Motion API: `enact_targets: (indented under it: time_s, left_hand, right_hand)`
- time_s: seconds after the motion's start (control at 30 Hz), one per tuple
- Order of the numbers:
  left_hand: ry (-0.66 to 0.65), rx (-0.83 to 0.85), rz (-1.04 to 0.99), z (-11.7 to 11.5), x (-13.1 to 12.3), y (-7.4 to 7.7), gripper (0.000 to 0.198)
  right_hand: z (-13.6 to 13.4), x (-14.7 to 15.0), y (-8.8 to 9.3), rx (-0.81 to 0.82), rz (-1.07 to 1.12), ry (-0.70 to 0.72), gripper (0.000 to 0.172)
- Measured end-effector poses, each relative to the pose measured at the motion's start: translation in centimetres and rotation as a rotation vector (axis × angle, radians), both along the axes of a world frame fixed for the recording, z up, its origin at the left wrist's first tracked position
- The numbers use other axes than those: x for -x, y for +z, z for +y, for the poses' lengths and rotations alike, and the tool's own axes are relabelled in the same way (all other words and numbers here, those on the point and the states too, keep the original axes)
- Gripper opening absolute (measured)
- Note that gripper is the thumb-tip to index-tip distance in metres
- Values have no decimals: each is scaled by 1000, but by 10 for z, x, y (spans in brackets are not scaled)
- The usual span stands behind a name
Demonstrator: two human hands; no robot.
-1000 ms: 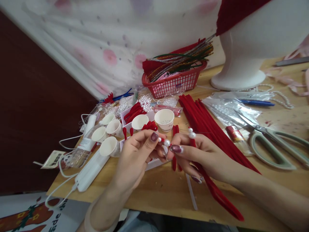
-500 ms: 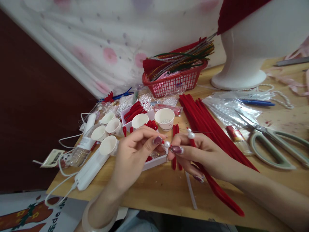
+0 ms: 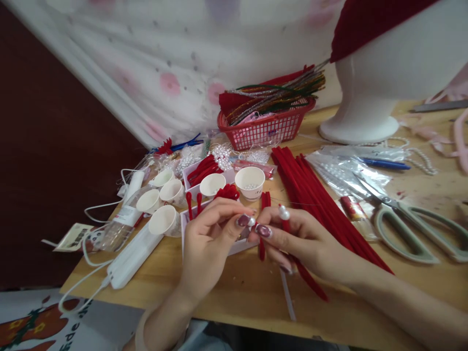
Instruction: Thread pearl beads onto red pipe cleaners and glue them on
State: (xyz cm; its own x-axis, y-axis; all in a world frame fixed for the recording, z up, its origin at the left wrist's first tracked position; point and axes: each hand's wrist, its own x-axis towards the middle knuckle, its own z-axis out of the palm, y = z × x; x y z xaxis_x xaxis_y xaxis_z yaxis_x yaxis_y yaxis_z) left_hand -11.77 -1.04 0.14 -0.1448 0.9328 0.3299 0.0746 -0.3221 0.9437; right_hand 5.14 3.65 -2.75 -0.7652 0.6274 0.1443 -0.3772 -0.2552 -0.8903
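Note:
Between the fingertips of both hands is a white pearl bead (image 3: 252,221). My left hand (image 3: 212,239) pinches it from the left with thumb and index finger. My right hand (image 3: 300,234) is closed from the other side, gripping a red velvet strip (image 3: 310,282) that hangs down below the palm. Another pearl with a small red tip (image 3: 283,212) stands up above the right fingers. Behind the hands are a paper cup of small beads (image 3: 250,182) and a white box (image 3: 237,247), partly hidden by them.
Several paper cups (image 3: 164,220), a power strip (image 3: 133,261) and a bottle (image 3: 119,228) are at the left. A red basket (image 3: 266,129) stands behind. Long red strips (image 3: 325,209), scissors (image 3: 397,234), bead bags (image 3: 340,163) and a white stand (image 3: 360,122) fill the right.
My fingertips have come closer together around the pearl. The red strip's hanging end has swung left and shows shorter below my right hand. The view has shifted slightly.

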Motion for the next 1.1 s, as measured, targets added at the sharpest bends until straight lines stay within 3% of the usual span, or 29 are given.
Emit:
enact_targets:
  time_s: [0.13, 0.27, 0.43, 0.67, 1.1]
  left_hand:
    - [-67, 184, -474, 1, -11, -10, 8]
    - [-114, 189, -660, -1, -15, -14, 11]
    - [-84, 199, -644, -8, -12, -15, 10]
    - [-366, 189, -694, -8, -9, -23, 5]
    - [-488, 86, -695, -9, -10, -33, 8]
  right_hand:
    - [-4, 4, 1, -105, -49, -76, 23]
    - [-10, 4, 5, -213, -92, -97, 18]
    - [-17, 5, 7, -317, -120, -97, 18]
    - [-17, 6, 5, -377, -148, -154, 25]
    - [-21, 0, 7, -389, -191, -138, 29]
